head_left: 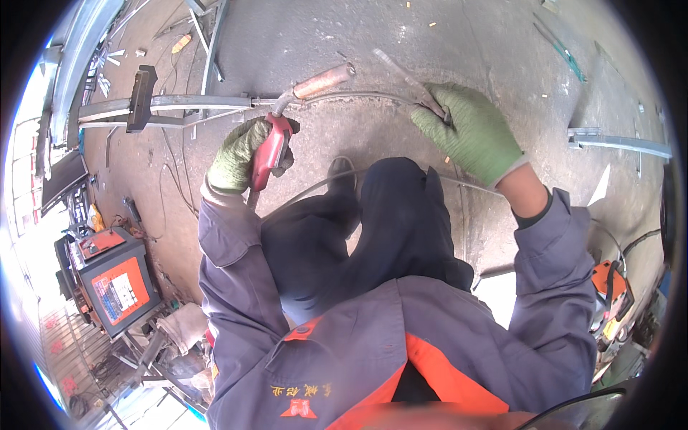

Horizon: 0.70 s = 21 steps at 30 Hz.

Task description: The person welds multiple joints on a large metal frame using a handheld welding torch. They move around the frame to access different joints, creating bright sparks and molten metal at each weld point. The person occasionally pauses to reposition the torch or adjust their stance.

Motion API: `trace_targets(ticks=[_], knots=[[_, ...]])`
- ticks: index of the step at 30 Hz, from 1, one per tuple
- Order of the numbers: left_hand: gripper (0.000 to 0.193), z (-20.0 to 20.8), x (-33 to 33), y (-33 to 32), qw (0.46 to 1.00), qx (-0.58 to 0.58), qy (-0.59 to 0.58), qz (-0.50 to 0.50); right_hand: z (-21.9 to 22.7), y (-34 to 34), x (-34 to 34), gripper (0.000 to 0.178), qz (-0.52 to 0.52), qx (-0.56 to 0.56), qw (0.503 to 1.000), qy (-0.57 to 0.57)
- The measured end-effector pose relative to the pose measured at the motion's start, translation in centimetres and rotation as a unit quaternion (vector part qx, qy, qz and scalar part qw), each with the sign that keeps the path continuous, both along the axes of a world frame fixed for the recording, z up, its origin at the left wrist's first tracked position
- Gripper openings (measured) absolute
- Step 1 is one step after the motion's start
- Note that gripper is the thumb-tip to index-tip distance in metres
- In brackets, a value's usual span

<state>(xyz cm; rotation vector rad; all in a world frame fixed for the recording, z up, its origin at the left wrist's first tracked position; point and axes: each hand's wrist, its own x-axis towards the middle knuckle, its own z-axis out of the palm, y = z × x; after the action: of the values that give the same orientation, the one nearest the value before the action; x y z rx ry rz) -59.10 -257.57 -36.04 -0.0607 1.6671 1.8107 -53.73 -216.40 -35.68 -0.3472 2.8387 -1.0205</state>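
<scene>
My left hand [240, 154], in a green glove, is closed round the red handle of a welding torch [269, 154]. The torch's bent neck ends in a copper-coloured nozzle [325, 80], which points up and to the right. On the other side, my right hand [469, 129], also gloved in green, grips a slim grey metal tool [401, 72]; its kind I cannot make out. That tool slants away to the upper left, its far end apart from the nozzle. A thin curved line [358, 94] runs between the torch neck and my right hand, against the floor.
A metal frame [179, 102] of square tubes stands at the left, with a dark bracket [142, 99] on it. An orange and black machine [118, 287] sits at lower left. More steel tube [623, 145] lies right. Cables [175, 175] cross the concrete floor.
</scene>
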Motion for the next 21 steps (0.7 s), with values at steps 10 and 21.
trace_targets(ticks=[10, 21], knots=[[0.07, 0.2, 0.4, 0.6, 0.998, -0.042, 0.044, 0.01, 1.9, 0.8, 0.2, 0.042, -0.043, 0.173, 0.944, 0.278], [0.045, 0.4, 0.4, 1.0, 0.997, -0.004, 0.068, 0.03, 3.1, 1.5, -1.1, 0.045, -0.033, 0.326, 0.91, 0.256]])
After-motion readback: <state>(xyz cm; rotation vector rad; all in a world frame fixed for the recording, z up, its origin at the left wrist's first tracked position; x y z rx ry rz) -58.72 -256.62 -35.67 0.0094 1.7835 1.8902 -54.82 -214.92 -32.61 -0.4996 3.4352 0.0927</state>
